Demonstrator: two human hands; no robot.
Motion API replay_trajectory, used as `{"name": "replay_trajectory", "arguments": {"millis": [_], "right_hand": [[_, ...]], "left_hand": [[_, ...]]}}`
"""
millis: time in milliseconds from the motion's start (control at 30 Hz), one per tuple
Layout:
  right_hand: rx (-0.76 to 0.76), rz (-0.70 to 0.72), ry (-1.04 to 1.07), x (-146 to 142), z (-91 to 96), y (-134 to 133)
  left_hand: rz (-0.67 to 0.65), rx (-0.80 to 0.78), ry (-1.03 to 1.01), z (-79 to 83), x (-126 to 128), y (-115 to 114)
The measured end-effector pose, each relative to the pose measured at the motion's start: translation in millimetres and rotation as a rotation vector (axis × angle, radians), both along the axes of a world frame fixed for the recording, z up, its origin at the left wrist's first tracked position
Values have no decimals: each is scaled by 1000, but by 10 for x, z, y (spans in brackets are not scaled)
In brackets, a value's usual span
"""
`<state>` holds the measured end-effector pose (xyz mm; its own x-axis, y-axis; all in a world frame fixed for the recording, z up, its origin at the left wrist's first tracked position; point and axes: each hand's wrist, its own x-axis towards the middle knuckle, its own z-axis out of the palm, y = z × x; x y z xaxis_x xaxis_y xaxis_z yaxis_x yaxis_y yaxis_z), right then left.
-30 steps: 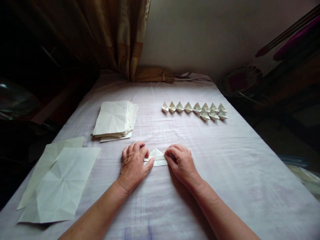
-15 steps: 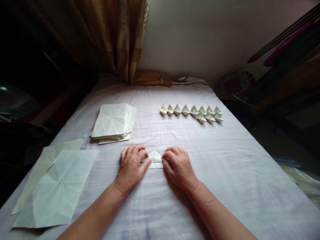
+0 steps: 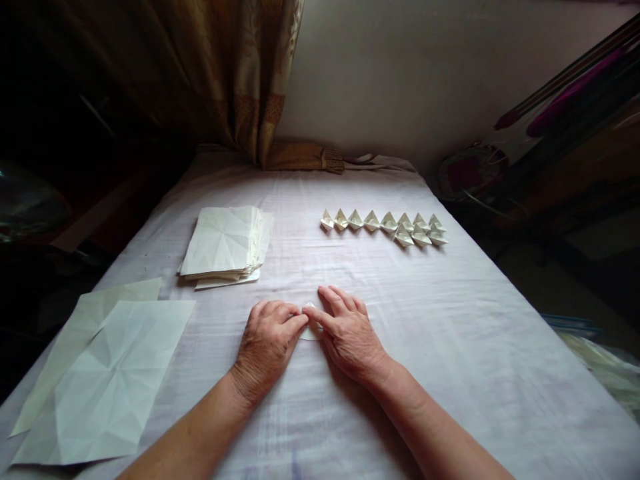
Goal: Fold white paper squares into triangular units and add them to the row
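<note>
A small white folded paper lies on the sheet in front of me, mostly covered by my fingers, with only its peak and lower edge showing. My left hand pinches its left side between thumb and bent fingers. From the right, my right hand bears on the paper, its index finger across the top near the left fingertips. That hand's other fingers reach forward over the cloth, and its thumb is largely hidden.
A stack of creased paper sheets sits beyond my left hand. Two loose creased sheets overlap at the near left. Several folded paper boats stand in two rows at the far right. A curtain hangs behind the cloth-covered surface.
My right hand has shifted left over the paper, its index finger now across it. My left hand has edged inward. Less of the folded paper shows.
</note>
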<state>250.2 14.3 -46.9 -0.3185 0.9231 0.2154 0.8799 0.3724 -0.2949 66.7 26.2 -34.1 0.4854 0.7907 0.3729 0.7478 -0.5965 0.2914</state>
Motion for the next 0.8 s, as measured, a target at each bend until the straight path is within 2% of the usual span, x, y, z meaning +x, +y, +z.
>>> {"name": "replay_trajectory", "arguments": {"millis": [133,367,633,800], "right_hand": [[-6,-58,-22,-38,19,-4],[-13,-81,-30,-59,17,-15],[-140,-96,-84,-68,56,10],[-118,-116,-99,-71,48,12]], "left_hand": [[-8,13,2,-23,-2,1],[-28,16,-3,-43,-4,8],[-45,46,-5,-81,-7,15],[-52,50,-7,-87,-14,20]]}}
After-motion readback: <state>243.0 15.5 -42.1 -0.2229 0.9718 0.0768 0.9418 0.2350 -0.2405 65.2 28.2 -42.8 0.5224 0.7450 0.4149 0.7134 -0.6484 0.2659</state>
